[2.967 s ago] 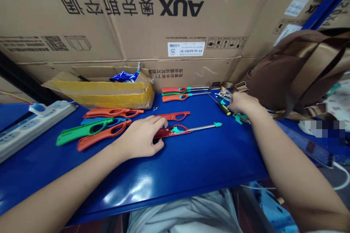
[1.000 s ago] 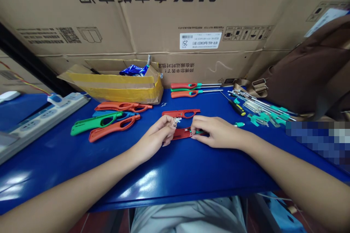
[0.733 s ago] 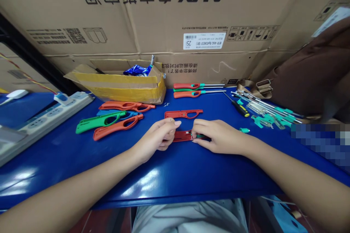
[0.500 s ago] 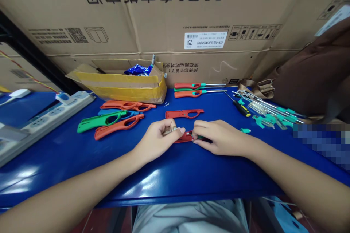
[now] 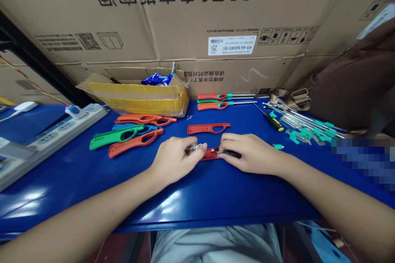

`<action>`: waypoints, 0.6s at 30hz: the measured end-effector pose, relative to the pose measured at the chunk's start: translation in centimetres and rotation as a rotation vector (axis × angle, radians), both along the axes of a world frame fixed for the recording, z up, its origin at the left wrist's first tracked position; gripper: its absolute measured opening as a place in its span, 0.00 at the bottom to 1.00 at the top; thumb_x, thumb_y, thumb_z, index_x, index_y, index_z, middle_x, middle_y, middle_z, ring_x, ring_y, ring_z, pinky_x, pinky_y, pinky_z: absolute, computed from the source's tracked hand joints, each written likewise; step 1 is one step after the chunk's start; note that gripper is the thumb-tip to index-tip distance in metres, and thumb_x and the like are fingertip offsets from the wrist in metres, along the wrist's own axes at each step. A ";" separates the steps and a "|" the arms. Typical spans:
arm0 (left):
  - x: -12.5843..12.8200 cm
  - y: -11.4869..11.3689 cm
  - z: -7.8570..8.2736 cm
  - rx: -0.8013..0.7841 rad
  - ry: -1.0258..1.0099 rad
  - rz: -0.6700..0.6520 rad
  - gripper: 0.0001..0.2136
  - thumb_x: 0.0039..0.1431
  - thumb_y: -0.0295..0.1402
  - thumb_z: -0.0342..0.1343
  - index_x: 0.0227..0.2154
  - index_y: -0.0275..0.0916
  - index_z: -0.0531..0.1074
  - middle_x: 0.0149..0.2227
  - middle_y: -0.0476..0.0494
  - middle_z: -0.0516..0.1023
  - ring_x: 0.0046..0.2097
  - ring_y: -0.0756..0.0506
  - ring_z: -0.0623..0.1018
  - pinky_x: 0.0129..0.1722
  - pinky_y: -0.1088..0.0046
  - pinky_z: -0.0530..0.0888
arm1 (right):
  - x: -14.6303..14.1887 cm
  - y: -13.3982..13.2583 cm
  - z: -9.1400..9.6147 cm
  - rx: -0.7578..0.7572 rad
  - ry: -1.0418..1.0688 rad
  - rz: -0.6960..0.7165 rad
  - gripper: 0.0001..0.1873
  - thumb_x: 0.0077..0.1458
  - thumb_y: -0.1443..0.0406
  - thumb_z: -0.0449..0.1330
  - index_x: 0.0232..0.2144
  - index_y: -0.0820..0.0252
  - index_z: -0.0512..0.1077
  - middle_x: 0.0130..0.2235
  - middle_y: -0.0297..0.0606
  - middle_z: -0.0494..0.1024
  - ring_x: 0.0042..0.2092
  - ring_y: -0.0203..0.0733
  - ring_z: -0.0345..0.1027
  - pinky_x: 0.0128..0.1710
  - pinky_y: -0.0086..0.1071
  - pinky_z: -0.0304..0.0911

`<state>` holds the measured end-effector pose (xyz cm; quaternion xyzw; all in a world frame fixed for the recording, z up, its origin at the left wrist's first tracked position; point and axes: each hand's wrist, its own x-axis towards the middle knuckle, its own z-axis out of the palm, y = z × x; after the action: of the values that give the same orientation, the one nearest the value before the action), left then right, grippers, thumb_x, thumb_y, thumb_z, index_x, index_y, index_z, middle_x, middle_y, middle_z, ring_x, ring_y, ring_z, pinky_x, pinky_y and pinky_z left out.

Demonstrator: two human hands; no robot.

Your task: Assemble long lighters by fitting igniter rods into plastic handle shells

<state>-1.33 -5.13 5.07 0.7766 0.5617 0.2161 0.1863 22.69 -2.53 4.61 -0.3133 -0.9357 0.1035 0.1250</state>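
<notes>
A red lighter shell half (image 5: 210,154) lies on the blue table between my hands, its hollow side up with small green and white parts inside. My left hand (image 5: 175,157) is closed on a small clear, silvery piece (image 5: 193,147), probably a fuel tank, held just left of the shell. The fingers of my right hand (image 5: 243,152) are pinched on the shell's right part, covering much of it. Another red shell half (image 5: 209,128) rests just beyond them. To the left lie a green shell (image 5: 115,137), orange shells (image 5: 135,143) and a partly covered blue one.
Several long-nosed lighters (image 5: 212,106) lie at the back, by a cardboard box (image 5: 138,100) with yellow tape. At right are a screwdriver (image 5: 271,121), metal tubes with teal parts (image 5: 308,125) and a brown bag (image 5: 352,78). A power strip (image 5: 52,137) runs along the left.
My left hand has drawn slightly left and down from the shell, uncovering more of it. My right hand stays at the shell with its fingers shifted a little.
</notes>
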 end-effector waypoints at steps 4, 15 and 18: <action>-0.3 0.1 -0.3 -0.046 -0.046 -0.022 0.24 0.65 0.49 0.47 0.18 0.40 0.56 0.18 0.53 0.56 0.23 0.50 0.59 0.26 0.72 0.52 | -0.1 -0.1 0.1 0.001 0.000 -0.002 0.08 0.66 0.63 0.55 0.37 0.57 0.73 0.39 0.36 0.75 0.35 0.38 0.70 0.33 0.31 0.58; -0.2 0.3 -0.5 -0.082 -0.214 -0.131 0.18 0.73 0.43 0.39 0.34 0.41 0.68 0.30 0.51 0.72 0.33 0.47 0.72 0.36 0.73 0.64 | -0.5 0.6 -0.6 -0.272 0.356 -0.128 0.05 0.58 0.67 0.63 0.30 0.61 0.78 0.31 0.35 0.77 0.29 0.33 0.67 0.29 0.27 0.61; -0.1 0.4 -0.5 -0.062 -0.184 -0.192 0.18 0.73 0.43 0.39 0.36 0.41 0.70 0.33 0.49 0.75 0.36 0.46 0.74 0.40 0.72 0.66 | -0.6 0.7 -0.6 -0.407 0.391 -0.224 0.05 0.57 0.66 0.64 0.30 0.61 0.79 0.27 0.33 0.76 0.24 0.30 0.64 0.24 0.25 0.59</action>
<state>-1.43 -4.75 4.56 0.7975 0.4717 0.2502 0.2810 22.09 -1.82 4.02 -0.4072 -0.8135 0.3329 0.2481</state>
